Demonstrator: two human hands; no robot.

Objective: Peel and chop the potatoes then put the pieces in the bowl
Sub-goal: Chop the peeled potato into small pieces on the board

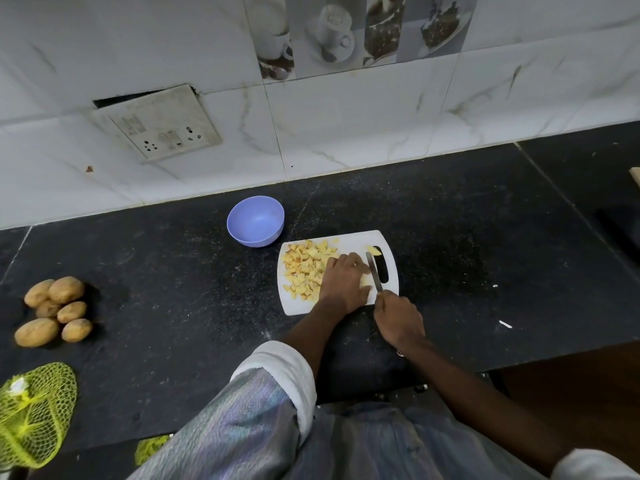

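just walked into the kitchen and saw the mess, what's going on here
A person is chopping potato on a white cutting board. The left hand holds a piece down while the right hand grips a knife and cuts beside it. A pile of chopped pieces lies on the board's left side. The blue bowl behind the board looks empty. Six whole unpeeled potatoes wait on the dark counter at the far left, near a yellow mesh bag.

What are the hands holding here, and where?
Right hand grips the knife by its handle; left hand presses on a potato piece on the cutting board.
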